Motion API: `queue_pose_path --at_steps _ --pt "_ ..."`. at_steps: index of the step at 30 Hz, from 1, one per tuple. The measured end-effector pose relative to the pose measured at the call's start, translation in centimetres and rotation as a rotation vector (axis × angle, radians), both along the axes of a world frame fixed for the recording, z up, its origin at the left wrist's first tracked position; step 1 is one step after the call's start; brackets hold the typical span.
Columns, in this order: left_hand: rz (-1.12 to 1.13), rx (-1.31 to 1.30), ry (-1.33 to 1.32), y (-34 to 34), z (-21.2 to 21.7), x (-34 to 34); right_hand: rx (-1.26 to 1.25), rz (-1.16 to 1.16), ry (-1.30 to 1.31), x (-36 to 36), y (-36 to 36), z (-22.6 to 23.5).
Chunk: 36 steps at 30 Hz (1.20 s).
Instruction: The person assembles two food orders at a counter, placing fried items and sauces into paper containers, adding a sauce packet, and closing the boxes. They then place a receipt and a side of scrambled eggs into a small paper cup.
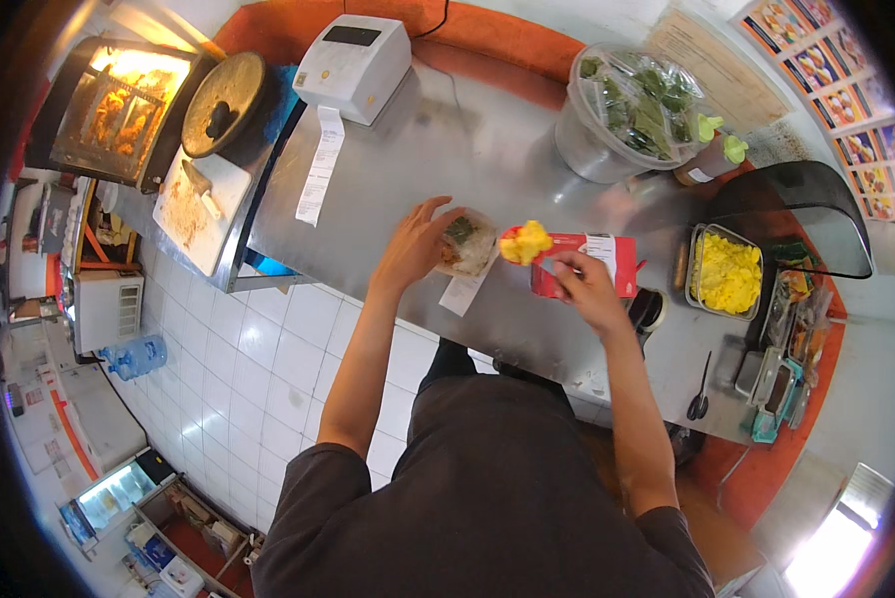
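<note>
While the long stainless-steel counter [487, 149] carries a red cardboard box [622, 267], the left hand [413, 249] grips a clear plastic food container [467, 242] on it. Just beside, the right hand [582, 284] pinches a utensil heaped with yellow scrambled egg [525, 242].

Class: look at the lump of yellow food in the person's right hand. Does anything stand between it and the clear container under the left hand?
Nothing visible does. The yellow food in the right hand sits right beside the clear container, which the left hand steadies.

I count two hands [413, 254] [585, 289], one rice tub [467, 242], one red box [607, 261], one egg tray [727, 271], one printer [353, 62], two paper slips [318, 169] [459, 293], one lid [223, 103]
</note>
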State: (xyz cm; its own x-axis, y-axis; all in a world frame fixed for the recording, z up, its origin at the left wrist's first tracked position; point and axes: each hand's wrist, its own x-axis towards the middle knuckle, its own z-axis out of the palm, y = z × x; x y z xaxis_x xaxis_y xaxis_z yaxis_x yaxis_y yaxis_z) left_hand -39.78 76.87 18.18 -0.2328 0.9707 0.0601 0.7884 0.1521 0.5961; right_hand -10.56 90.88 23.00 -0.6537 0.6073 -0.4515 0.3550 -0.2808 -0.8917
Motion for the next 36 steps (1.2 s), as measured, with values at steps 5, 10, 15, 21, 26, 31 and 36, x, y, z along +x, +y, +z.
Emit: queue_pose_path --at_steps 5,10,15,21,26,31,36 --pt "-0.02 -0.013 -0.183 0.8 0.2 -1.8 0.792 0.132 -0.176 -7.2 -4.0 -3.5" --pt "-0.062 0.006 -0.199 1.7 -1.3 -3.4 1.179 0.403 -0.403 -8.9 -6.8 -4.9" --pt "-0.1 0.052 -0.158 2.6 -2.1 -3.9 1.206 0.279 -0.348 -8.6 -8.4 -5.6" --pt "-0.095 0.025 -0.182 2.9 -2.4 -4.5 1.11 0.015 -0.192 -8.9 -9.0 -4.7" --pt "-0.178 0.081 -0.231 2.8 -2.6 -4.8 1.016 0.06 -0.176 -9.3 -9.3 -3.4" --pt "-0.172 0.054 -0.232 3.9 -3.4 -4.9 0.9 0.162 -0.192 -9.7 -9.9 -2.7" --pt "-0.09 0.004 -0.212 4.3 -3.6 -4.6 0.915 0.232 -0.297 -9.8 -9.8 -2.8"
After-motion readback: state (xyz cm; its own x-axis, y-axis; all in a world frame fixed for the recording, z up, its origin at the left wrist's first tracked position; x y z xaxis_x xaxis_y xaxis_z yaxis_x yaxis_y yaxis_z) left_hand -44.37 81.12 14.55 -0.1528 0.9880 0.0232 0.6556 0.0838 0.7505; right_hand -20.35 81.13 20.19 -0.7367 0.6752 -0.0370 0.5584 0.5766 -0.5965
